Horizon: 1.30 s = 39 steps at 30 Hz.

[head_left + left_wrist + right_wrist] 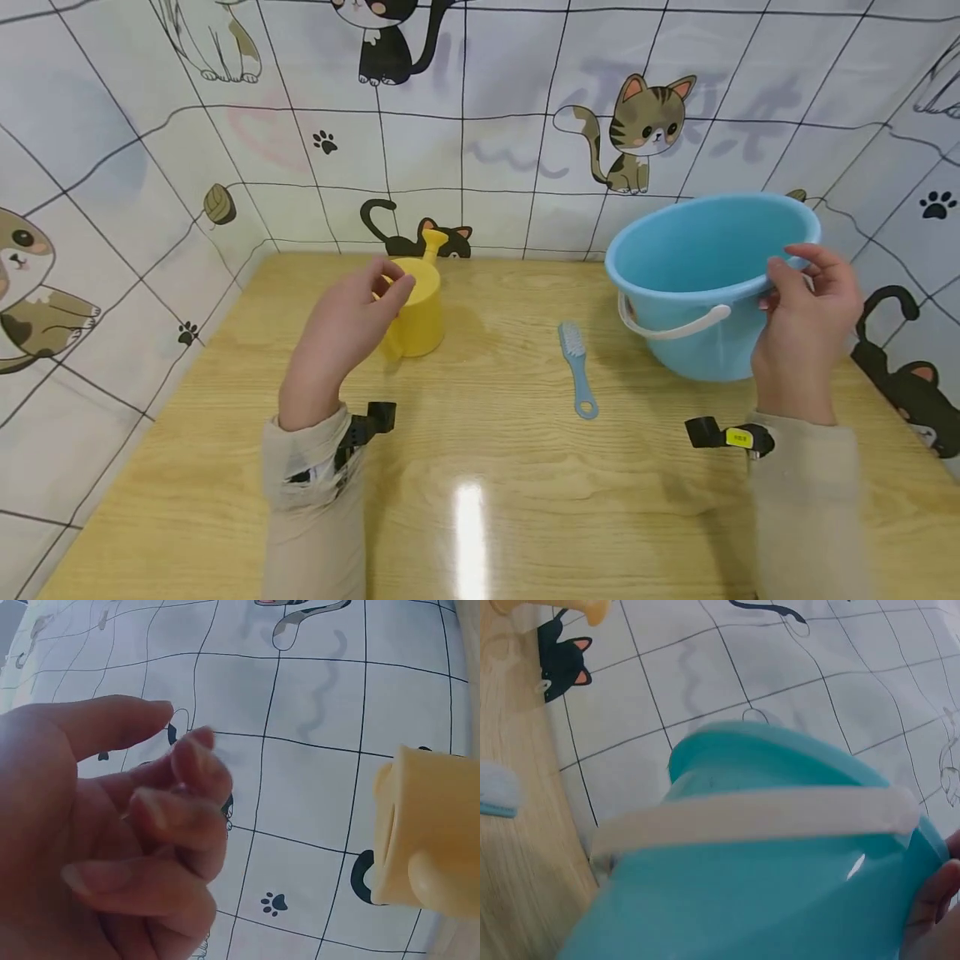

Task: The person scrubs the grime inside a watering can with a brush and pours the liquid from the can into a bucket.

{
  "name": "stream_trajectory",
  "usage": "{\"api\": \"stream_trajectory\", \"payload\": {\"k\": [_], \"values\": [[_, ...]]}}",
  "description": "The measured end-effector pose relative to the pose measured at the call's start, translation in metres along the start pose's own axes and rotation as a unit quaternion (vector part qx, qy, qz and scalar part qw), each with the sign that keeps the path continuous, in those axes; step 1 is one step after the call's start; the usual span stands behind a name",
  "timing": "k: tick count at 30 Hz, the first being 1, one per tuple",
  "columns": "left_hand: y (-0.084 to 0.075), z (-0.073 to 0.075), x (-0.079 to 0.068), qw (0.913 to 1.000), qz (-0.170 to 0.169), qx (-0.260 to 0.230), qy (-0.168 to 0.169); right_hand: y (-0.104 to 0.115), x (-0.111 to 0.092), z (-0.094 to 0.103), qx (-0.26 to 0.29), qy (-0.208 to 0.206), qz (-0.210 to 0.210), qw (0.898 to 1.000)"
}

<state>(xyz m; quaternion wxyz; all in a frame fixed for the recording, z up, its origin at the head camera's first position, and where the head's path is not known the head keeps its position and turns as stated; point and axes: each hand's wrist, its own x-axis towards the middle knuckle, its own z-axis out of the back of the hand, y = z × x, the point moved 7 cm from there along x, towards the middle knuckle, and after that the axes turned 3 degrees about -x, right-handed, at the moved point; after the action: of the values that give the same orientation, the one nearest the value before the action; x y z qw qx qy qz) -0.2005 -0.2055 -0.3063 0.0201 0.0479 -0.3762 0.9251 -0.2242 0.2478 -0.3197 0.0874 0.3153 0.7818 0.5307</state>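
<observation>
My right hand [810,337] grips the rim of a light blue bucket [708,358] at the right of the table, thumb and fingers on its near right edge. The bucket looks slightly tilted, its white handle [678,328] hanging across the front; the right wrist view shows the handle close up. My left hand [341,325] hovers by a yellow watering can [424,317] at the back left. Its fingers are loosely curled with nothing between them, and the left wrist view shows a gap between hand and watering can [439,825].
A blue brush [577,367] with white bristles lies on the wooden table [495,442] between the watering can and the bucket. White sheeting [510,150] with cat drawings and grid lines walls off the back and both sides.
</observation>
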Motion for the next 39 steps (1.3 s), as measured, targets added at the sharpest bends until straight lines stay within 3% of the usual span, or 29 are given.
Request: {"api": "stream_trajectory", "payload": {"k": [4, 11, 16, 27, 39], "values": [[0.004, 0.007, 0.001, 0.9998, 0.008, 0.009, -0.015, 0.007, 0.003, -0.008, -0.023, 0.001, 0.018, 1.000], [0.009, 0.005, 0.003, 0.9997, 0.003, 0.019, 0.017, 0.013, 0.002, -0.020, -0.031, 0.002, 0.029, 0.999], [0.019, 0.004, 0.008, 0.9996, 0.009, 0.020, 0.015, 0.019, -0.001, -0.034, -0.028, 0.011, 0.043, 0.999], [0.062, -0.012, 0.020, 0.9924, 0.073, 0.072, 0.068, 0.031, -0.019, -0.081, -0.024, 0.057, 0.060, 0.996], [0.069, -0.010, 0.020, 0.9925, 0.078, 0.059, 0.074, 0.042, -0.044, -0.132, -0.045, 0.114, 0.079, 0.989]]}}
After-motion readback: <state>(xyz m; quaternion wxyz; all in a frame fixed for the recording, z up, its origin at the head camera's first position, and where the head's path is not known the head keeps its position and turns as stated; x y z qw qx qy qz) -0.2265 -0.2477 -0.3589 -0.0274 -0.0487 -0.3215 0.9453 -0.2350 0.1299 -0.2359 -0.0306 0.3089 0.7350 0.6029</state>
